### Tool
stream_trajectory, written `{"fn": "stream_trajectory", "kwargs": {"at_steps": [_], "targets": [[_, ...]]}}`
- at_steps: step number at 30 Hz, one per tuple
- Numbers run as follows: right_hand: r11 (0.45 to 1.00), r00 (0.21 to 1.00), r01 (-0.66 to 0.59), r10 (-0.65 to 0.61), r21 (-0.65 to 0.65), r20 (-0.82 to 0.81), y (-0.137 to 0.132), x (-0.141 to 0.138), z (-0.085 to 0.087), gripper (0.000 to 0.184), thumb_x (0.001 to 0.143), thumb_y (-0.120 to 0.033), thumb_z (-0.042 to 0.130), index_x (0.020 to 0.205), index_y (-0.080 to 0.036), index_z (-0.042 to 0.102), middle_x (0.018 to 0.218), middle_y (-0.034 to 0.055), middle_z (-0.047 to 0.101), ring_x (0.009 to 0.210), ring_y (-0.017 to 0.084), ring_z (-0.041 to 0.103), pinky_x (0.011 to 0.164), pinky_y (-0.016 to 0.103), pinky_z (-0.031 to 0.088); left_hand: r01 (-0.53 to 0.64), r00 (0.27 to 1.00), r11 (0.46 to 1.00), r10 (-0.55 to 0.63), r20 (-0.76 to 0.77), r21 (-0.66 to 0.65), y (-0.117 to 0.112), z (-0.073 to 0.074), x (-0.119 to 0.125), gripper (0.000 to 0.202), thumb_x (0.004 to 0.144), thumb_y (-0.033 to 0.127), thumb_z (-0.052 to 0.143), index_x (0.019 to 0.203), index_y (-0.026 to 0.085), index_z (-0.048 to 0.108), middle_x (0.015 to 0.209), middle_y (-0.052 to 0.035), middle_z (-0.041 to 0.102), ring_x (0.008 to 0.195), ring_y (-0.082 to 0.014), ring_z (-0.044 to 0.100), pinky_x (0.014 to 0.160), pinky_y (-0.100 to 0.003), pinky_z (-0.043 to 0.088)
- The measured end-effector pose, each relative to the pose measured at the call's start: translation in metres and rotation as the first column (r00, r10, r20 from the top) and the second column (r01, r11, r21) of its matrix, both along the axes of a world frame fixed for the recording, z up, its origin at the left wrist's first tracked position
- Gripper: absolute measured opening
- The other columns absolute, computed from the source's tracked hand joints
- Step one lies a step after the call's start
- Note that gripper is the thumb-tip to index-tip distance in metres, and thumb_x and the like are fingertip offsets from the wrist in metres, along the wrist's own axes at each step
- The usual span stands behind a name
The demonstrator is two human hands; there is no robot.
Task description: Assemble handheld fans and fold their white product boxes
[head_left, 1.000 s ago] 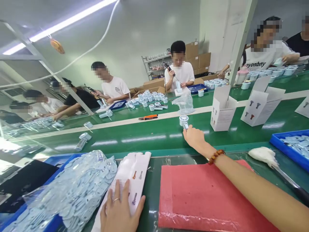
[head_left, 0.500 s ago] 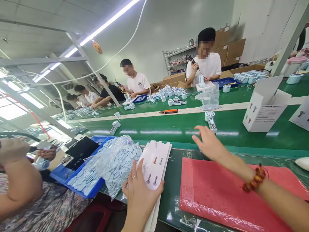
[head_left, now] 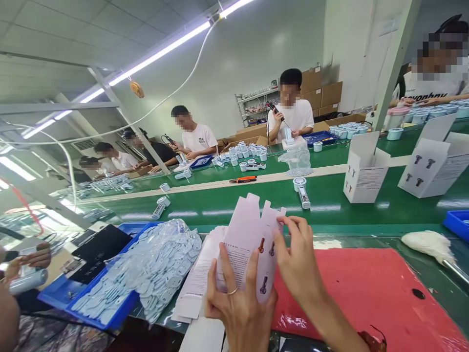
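Observation:
Both my hands hold up a flat white carton blank (head_left: 249, 247), printed with small pictures of a handheld device and lines of text. My left hand (head_left: 238, 305), with a ring on one finger, grips its lower edge. My right hand (head_left: 297, 256) pinches its right side, with a beaded bracelet (head_left: 371, 342) just showing at the bottom edge of the view. Beneath the raised blank lies a stack of similar white blanks (head_left: 196, 278). A white device with a round head (head_left: 300, 191) lies on the green belt beyond my hands, touching neither.
A blue tray (head_left: 102, 308) holds a plastic bag of pale blue flat pieces to my left. A red mat (head_left: 366, 288) covers the bench to my right. Folded white cartons (head_left: 366, 168) stand on the green belt (head_left: 234, 215). Co-workers sit across it; a person's hands work at far left.
My right hand has left the device on the belt and come back to the carton blank. My left hand has lifted that blank off the stack, and the view has swung.

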State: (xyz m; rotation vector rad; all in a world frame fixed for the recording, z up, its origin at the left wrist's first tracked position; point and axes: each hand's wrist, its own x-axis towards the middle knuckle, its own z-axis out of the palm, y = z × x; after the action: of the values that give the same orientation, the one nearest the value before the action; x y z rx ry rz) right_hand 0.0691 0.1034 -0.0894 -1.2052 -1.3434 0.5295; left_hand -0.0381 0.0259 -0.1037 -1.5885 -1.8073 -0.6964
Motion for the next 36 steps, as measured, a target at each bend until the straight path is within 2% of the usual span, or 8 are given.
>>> {"fn": "stream_trajectory", "kwargs": {"at_steps": [6,11,14,17,22,28,32,36], "targets": [[0.992,0.989,0.129,-0.128,0.008,-0.074,0.002,0.012,0.021,0.042,0.105,-0.062,0.052,0.094,-0.022,0.055,0.104,0.0074,0.054,0.103,0.029,0.051,0.096,0.049,0.043,0.078,0.995,0.995,-0.074,0.062,-0.061,0.0,0.005,0.007,0.071,0.073,0.022,0.097,0.138,0.028,0.067,0.179,-0.0129,-0.004,0.144,-0.0554,0.033,0.103,-0.067,0.042],[0.989,0.981,0.141,-0.134,0.048,-0.138,-0.01,0.017,0.029,0.035,0.104,-0.053,0.055,0.09,-0.022,0.058,0.099,0.0061,0.055,0.092,0.024,0.053,0.078,0.038,0.047,0.063,0.984,0.998,-0.067,0.165,0.025,0.021,0.025,0.02,0.092,0.086,0.039,0.087,0.159,0.025,0.034,0.171,-0.0247,0.023,0.153,-0.05,0.03,0.116,-0.07,0.032],[0.991,0.977,0.129,-0.123,0.027,-0.174,-0.015,0.026,0.026,0.03,0.108,-0.047,0.053,0.094,-0.021,0.061,0.1,0.0058,0.055,0.087,0.021,0.056,0.064,0.031,0.048,0.121,0.981,0.99,-0.131,0.144,0.077,0.037,0.031,0.024,0.103,0.077,0.035,0.092,0.16,0.023,0.032,0.165,-0.0254,0.031,0.154,-0.0474,0.034,0.122,-0.065,0.025],[0.99,0.977,0.138,-0.133,0.015,-0.164,-0.018,0.035,0.026,0.029,0.107,-0.045,0.052,0.093,-0.021,0.063,0.099,0.0056,0.056,0.086,0.021,0.057,0.064,0.032,0.048,0.212,0.972,0.976,-0.217,0.095,0.059,0.046,0.03,0.027,0.111,0.076,0.039,0.095,0.163,0.021,0.029,0.166,-0.0269,0.03,0.154,-0.0464,0.035,0.122,-0.061,0.026],[0.955,0.96,0.273,-0.278,0.113,0.032,-0.027,0.039,0.038,0.029,0.099,-0.046,0.054,0.109,-0.022,0.065,0.111,0.0086,0.062,0.102,0.03,0.053,0.091,0.048,0.044,0.194,0.97,0.961,-0.218,0.107,0.199,0.049,0.032,0.034,0.09,0.103,0.055,0.068,0.169,0.013,0.023,0.16,-0.0276,0.037,0.149,-0.0439,0.039,0.12,-0.058,0.027],[0.986,0.97,0.148,-0.131,0.074,-0.203,-0.043,0.054,0.047,0.024,0.1,-0.043,0.064,0.115,-0.025,0.067,0.109,0.0027,0.059,0.073,0.015,0.053,0.064,0.03,0.049,0.219,0.964,0.945,-0.247,0.094,0.242,0.043,0.042,0.048,0.095,0.1,0.054,0.072,0.172,0.017,0.022,0.16,-0.0261,0.035,0.149,-0.0448,0.039,0.119,-0.055,0.028],[0.958,0.964,0.241,-0.219,0.154,-0.149,-0.054,0.058,0.043,0.03,0.101,-0.043,0.069,0.125,-0.025,0.067,0.107,0.0043,0.048,0.075,0.015,0.053,0.069,0.031,0.054,0.239,0.954,0.926,-0.28,0.108,0.291,0.041,0.046,0.061,0.083,0.108,0.05,0.062,0.173,0.017,0.022,0.161,-0.0273,0.033,0.149,-0.0456,0.041,0.115,-0.054,0.03],[0.909,0.954,0.289,-0.247,0.299,-0.171,-0.065,0.049,0.043,0.025,0.098,-0.044,0.072,0.104,-0.022,0.061,0.112,0.0079,0.039,0.099,0.025,0.054,0.083,0.041,0.052,0.396,0.877,0.851,-0.462,0.134,0.345,0.04,0.048,0.062,0.05,0.116,0.029,0.047,0.163,0.014,0.038,0.142,-0.0204,0.06,0.126,-0.031,0.064,0.105,-0.042,0.036]]}}
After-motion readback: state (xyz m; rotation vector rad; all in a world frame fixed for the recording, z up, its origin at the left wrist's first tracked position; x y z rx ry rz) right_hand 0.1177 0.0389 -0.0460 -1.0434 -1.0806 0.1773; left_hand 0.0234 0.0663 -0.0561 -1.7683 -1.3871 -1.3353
